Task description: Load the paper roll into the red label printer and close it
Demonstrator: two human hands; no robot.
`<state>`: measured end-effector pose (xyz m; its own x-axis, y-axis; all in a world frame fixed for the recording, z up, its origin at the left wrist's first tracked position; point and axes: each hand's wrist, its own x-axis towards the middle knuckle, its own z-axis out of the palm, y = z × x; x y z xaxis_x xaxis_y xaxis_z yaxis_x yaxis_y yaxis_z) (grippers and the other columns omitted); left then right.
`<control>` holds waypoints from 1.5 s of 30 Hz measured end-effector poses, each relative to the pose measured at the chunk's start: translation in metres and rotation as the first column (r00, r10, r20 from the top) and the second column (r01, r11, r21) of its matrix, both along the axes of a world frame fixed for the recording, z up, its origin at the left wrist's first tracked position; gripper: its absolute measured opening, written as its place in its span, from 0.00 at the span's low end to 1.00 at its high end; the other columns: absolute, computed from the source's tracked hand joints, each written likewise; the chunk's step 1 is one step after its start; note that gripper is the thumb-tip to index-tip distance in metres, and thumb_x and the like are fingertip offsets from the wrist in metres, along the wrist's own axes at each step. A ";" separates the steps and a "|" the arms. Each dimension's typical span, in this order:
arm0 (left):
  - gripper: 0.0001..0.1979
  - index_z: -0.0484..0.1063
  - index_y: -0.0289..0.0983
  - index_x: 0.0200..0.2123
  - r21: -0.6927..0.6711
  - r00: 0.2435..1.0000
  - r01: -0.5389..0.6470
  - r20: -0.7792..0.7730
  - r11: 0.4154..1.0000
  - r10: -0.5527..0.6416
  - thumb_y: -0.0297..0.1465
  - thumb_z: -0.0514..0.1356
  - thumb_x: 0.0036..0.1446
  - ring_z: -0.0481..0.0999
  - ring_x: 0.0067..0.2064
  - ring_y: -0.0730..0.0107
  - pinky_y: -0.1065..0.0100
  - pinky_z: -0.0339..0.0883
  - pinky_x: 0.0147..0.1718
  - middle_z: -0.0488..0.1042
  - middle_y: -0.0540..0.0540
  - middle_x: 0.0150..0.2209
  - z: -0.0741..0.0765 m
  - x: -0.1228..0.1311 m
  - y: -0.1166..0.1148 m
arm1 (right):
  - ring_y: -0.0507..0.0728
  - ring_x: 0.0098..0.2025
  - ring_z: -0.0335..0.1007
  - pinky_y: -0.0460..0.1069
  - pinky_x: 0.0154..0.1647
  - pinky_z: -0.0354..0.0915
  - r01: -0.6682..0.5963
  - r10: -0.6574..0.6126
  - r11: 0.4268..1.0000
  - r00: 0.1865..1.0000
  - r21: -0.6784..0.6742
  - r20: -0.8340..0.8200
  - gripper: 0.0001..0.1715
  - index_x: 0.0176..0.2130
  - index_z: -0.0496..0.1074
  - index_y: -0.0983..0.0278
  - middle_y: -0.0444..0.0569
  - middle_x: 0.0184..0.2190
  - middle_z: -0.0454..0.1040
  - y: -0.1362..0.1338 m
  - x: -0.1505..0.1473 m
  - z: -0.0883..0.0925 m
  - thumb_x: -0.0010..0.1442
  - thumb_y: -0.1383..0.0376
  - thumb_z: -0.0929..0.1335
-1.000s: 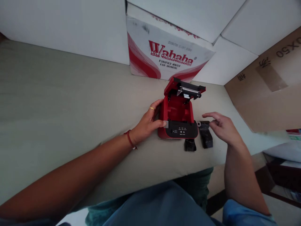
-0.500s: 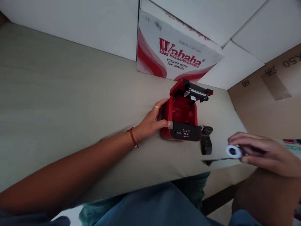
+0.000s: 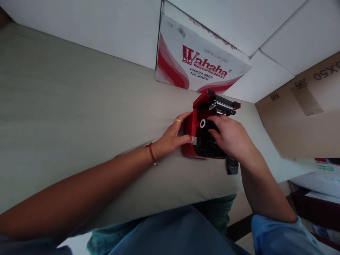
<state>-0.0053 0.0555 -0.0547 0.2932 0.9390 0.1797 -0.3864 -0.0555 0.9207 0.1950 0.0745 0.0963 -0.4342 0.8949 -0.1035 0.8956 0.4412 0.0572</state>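
A red label printer (image 3: 189, 150) stands on the table with its lid (image 3: 202, 99) raised. My left hand (image 3: 174, 136) clasps the printer's left side, thumb at the front corner by a small grey tab and fingers along the side wall. My right hand (image 3: 230, 132) is over the open compartment, fingers bent around a roll (image 3: 202, 123) with a white core end and black strip. The roll is inside the printer's opening, and dark strip covers the front panel. Whether it touches the compartment's floor is hidden by my hand.
A black object (image 3: 232, 166) lies at the printer's right front corner, partly behind my right wrist. Behind the printer stands a white and red Wahaha carton (image 3: 172, 53) against the tiled wall. A brown cardboard box (image 3: 287, 117) is at the right. The table's front edge runs near my lap.
My right hand has brought the roll leftward from beyond the table's right front edge into the printer's opening. My left hand keeps its hold on the printer.
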 end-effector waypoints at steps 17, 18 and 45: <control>0.48 0.57 0.44 0.76 0.056 0.999 0.003 -0.033 0.998 -0.002 0.41 0.73 0.57 0.63 0.79 0.42 0.36 0.53 0.81 0.61 0.36 0.79 -0.006 -0.002 0.001 | 0.62 0.55 0.85 0.60 0.57 0.80 -0.236 0.328 0.939 0.831 0.250 -0.450 0.15 0.56 0.81 0.56 0.52 0.56 0.88 -0.078 0.032 -0.010 0.75 0.69 0.70; 0.48 0.57 0.44 0.76 0.068 0.999 0.000 -0.050 0.998 0.004 0.42 0.72 0.57 0.63 0.79 0.42 0.35 0.53 0.80 0.61 0.36 0.79 -0.007 -0.002 0.001 | 0.62 0.57 0.85 0.61 0.60 0.80 -0.240 0.344 0.931 0.829 0.276 -0.440 0.19 0.59 0.80 0.56 0.52 0.58 0.87 -0.090 0.035 -0.017 0.74 0.71 0.71; 0.26 0.74 0.41 0.69 0.932 0.556 0.141 -0.354 0.334 0.752 0.23 0.64 0.70 0.83 0.62 0.65 0.60 0.70 0.68 0.88 0.45 0.57 0.032 0.016 -0.071 | 0.61 0.75 0.73 0.64 0.76 0.69 0.244 0.010 0.964 0.354 0.103 -0.935 0.38 0.75 0.67 0.60 0.60 0.72 0.76 0.044 0.051 -0.056 0.83 0.48 0.50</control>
<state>0.0105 -0.0160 -0.0225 0.4430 0.4319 0.7857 0.5313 -0.8323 0.1580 0.2462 0.1187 0.0406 -0.0285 0.8857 0.4634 0.4768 0.4195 -0.7725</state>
